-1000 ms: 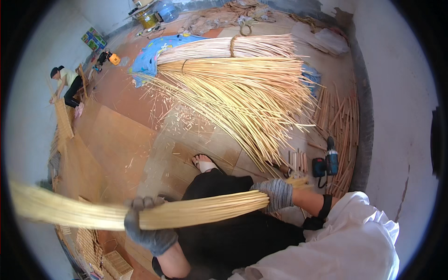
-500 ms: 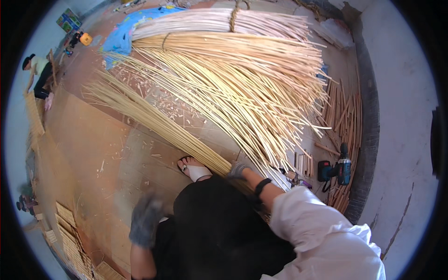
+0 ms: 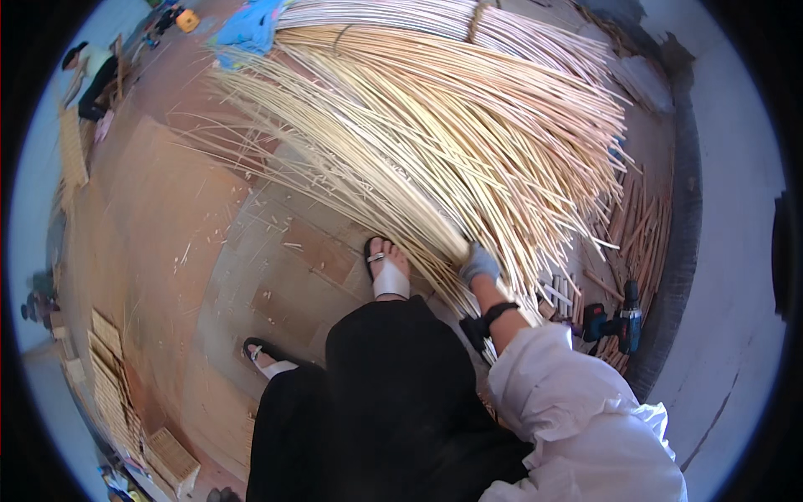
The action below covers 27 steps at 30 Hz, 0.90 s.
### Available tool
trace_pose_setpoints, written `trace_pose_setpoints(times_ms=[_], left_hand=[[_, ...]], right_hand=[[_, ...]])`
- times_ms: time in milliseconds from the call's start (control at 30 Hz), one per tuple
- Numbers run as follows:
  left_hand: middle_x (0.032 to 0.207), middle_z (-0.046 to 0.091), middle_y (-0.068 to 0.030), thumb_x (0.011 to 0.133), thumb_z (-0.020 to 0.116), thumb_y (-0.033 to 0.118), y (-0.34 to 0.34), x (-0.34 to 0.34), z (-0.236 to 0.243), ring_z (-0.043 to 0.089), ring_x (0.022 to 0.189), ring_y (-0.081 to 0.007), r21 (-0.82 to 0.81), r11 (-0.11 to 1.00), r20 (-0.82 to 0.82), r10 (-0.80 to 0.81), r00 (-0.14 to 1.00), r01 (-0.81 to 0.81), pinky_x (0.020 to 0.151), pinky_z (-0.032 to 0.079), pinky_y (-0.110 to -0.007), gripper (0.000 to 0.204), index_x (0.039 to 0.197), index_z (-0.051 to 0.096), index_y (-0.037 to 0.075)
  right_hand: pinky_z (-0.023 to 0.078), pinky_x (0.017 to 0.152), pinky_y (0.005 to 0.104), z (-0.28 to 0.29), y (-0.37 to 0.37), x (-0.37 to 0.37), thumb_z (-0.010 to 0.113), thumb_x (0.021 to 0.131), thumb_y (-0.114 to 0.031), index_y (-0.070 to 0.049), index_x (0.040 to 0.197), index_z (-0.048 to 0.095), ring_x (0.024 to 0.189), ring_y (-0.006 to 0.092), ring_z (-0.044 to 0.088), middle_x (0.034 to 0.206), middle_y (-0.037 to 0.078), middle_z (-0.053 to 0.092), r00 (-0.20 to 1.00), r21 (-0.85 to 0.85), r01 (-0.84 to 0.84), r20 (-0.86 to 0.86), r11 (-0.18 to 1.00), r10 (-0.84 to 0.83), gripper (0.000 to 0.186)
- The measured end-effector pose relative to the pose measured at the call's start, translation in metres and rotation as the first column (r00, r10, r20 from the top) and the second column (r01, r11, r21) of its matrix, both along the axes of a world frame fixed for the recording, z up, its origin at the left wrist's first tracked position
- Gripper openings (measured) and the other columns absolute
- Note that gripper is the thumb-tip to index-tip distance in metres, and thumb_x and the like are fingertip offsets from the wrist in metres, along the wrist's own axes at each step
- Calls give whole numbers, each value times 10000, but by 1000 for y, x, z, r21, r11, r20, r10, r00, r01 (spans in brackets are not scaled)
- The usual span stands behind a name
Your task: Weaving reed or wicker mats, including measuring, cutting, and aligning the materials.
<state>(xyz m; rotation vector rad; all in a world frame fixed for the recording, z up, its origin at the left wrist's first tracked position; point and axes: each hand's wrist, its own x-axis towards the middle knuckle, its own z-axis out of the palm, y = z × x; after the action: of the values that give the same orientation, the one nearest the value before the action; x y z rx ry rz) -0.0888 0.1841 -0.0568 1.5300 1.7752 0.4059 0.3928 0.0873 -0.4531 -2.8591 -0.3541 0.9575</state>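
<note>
My right hand [image 3: 479,264], in a grey glove with a dark band at the wrist, is closed around the butt end of a bundle of thin pale rattan canes [image 3: 360,197]. These canes fan out toward the far left, their thin tips loose. Beside and beyond them lies a big pile of yellowish rattan canes [image 3: 502,159], with a paler tied bundle [image 3: 393,12] behind it. At the bottom edge, a small dark grey patch looks like the fingertips of my left hand [image 3: 224,494]; the rest of that hand is out of the picture.
A cordless drill [image 3: 623,320] stands by the right wall, near short wooden sticks [image 3: 644,222]. Blue cloth [image 3: 249,32] lies under the pile's far left end. Woven panels [image 3: 117,389] lie at lower left. Another person [image 3: 92,79] bends at far left. My sandalled feet are below the canes.
The held canes have moved right and away from me, against the big pile, with their tips spreading. My left hand has dropped to the bottom edge. The view has shifted.
</note>
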Motion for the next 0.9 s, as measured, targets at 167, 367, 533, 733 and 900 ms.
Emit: trace_pose_setpoints(times_ms=[167, 367, 533, 733, 900], left_hand=[[1191, 478, -177, 852, 527, 286, -40, -23, -6, 463, 1088, -284, 131, 936, -679, -156, 717, 327, 924, 370, -336, 480, 1204, 422, -22], [1293, 360, -211, 810, 545, 390, -93, -28, -44, 339, 1209, -326, 200, 960, -262, -141, 955, 197, 1006, 250, -411, 708, 1301, 264, -35], [1247, 433, -190, 880, 428, 369, -134, -74, -76, 386, 1192, -298, -78, 997, 455, 26, 890, 11, 986, 299, -347, 531, 1291, 348, 42], [1120, 533, -204, 829, 464, 465, -271, -216, -294, 514, 1052, -301, -504, 861, -277, -233, 932, 65, 880, 392, -365, 531, 1125, 528, 28], [1151, 534, -129, 718, 626, 474, -295, -250, -355, 544, 978, -293, -210, 86, -688, 695, 210, -974, 789, 438, -429, 603, 1136, 499, 58]], right_hand=[[93, 1061, 423, 8, 18, -58, 602, 627, -561, -55, 1371, 53, 1300, 371, 107, 1394, 235, 114, 907, -146, -421, -52, 895, 418, 1054], [333, 958, 384, -39, -11, -24, 691, 591, -468, -25, 1248, 348, 1150, 351, 380, 1213, 210, 415, 890, 197, -457, 103, 868, 445, 864], [402, 852, 361, 2, -70, -6, 577, 764, -310, -18, 1167, 451, 1000, 271, 495, 1117, 133, 516, 831, 481, -528, 125, 700, 542, 513], [422, 808, 330, 104, -67, 9, 516, 822, -243, -15, 1119, 501, 925, 232, 530, 1034, 89, 570, 750, 674, -44, -466, 738, 470, 375], [449, 803, 299, 128, -98, 80, 340, 910, -203, -71, 1148, 496, 934, 189, 539, 1090, 57, 553, 557, 598, 74, -689, 798, 464, 313]])
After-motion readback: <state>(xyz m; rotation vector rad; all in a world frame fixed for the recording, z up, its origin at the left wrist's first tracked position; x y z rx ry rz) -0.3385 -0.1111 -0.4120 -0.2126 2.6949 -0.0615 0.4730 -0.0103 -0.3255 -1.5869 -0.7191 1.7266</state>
